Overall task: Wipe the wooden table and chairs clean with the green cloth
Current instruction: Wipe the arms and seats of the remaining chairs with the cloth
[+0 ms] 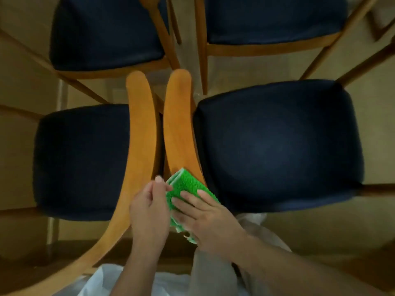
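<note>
A folded green cloth (185,189) lies on the curved wooden backrest (178,124) of the right-hand chair, near its lower end. My right hand (209,221) presses flat on the cloth, fingers spread over it. My left hand (149,210) touches the cloth's left edge with thumb and fingertips. A second wooden backrest (142,133), belonging to the left-hand chair, runs alongside just left of my hands. Both chairs have dark navy padded seats, one on the left (81,161) and one on the right (277,146).
Two more wooden chairs with navy seats stand further away, one at upper left (106,33) and one at upper right (273,18), their legs reaching between the near chairs. Beige floor (19,86) shows around them. My light clothing fills the bottom edge.
</note>
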{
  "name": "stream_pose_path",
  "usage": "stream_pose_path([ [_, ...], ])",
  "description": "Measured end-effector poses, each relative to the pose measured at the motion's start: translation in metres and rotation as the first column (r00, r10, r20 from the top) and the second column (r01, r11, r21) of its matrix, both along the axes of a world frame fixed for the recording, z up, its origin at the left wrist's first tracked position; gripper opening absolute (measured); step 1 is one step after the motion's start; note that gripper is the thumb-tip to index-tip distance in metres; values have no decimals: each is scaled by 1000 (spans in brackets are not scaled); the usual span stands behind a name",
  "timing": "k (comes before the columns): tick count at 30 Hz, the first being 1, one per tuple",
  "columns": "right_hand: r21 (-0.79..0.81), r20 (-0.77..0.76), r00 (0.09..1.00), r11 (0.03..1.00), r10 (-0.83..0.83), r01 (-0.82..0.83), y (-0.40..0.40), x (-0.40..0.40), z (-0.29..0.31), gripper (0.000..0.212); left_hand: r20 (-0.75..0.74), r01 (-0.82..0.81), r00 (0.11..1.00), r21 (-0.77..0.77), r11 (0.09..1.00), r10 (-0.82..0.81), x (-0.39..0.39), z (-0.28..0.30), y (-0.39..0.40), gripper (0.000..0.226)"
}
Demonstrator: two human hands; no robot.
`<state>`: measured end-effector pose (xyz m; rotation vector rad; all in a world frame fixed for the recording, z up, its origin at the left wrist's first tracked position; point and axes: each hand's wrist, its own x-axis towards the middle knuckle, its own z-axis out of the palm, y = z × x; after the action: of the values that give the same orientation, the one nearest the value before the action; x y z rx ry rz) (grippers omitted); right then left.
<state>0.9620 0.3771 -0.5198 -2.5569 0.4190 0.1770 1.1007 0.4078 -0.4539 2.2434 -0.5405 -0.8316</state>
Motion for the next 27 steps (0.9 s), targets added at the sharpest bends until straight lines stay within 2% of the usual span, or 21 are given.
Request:
stream_pose_path([
  [3, -36, -109, 994, 999, -6, 3, 36, -52, 5, 60, 59, 272, 959, 66, 960, -276, -2, -6, -11, 19],
  [5, 65, -173, 968, 979, -180, 194, 35, -59, 3, 65, 115, 433, 887, 131, 892, -447, -8, -8, -24, 17],
  [7, 127, -205, 872, 871, -445, 474, 29, -42, 3, 62, 195, 526, 802, 216, 822, -565, -14, -12, -40, 37],
  [9, 155, -196, 780, 767, -594, 623, 35, -26, 1, 63, 272, 578, 720, 275, 768, -639, -21, -11, -53, 48],
  [10, 159, -205, 775, 760, -599, 630, 41, -26, 4, 70, 290, 599, 683, 303, 741, -671, -23, -11, -57, 52],
  [12, 81, -268, 802, 817, -534, 571, 58, -48, 15, 83, 277, 620, 640, 363, 695, -716, -28, -12, -62, 58],
  [13, 22, -322, 808, 850, -493, 527, 65, -66, 19, 82, 263, 623, 628, 394, 676, -732, -30, -11, -61, 60],
  [16, -121, -470, 759, 885, -451, 450, 71, -124, 39, 67, 226, 660, 577, 436, 611, -785, -48, -11, -48, 60],
  [19, -231, -422, 731, 843, -536, 485, 59, -190, 67, 39, 154, 754, 480, 431, 496, -864, -80, -13, -25, 59],
  [21, -318, -432, 637, 769, -638, 555, 37, -252, 84, 29, 122, 797, 388, 454, 399, -914, -107, -13, -9, 57],
  [23, -373, -508, 476, 681, -718, 630, 15, -308, 95, 36, 68, 843, 296, 451, 294, -953, -134, -11, 3, 54],
  [24, -358, -510, 384, 596, -769, 718, 11, -324, 96, 40, 29, 872, 247, 429, 235, -969, -147, -9, 8, 51],
  [26, -217, -416, 198, 308, -888, 926, 20, -325, 91, 43, -66, 920, 148, 375, 113, -987, -171, -6, 12, 46],
  [27, -117, -353, 133, 185, -926, 976, 30, -317, 86, 44, -117, 934, 109, 351, 62, -987, -181, -3, 11, 44],
])
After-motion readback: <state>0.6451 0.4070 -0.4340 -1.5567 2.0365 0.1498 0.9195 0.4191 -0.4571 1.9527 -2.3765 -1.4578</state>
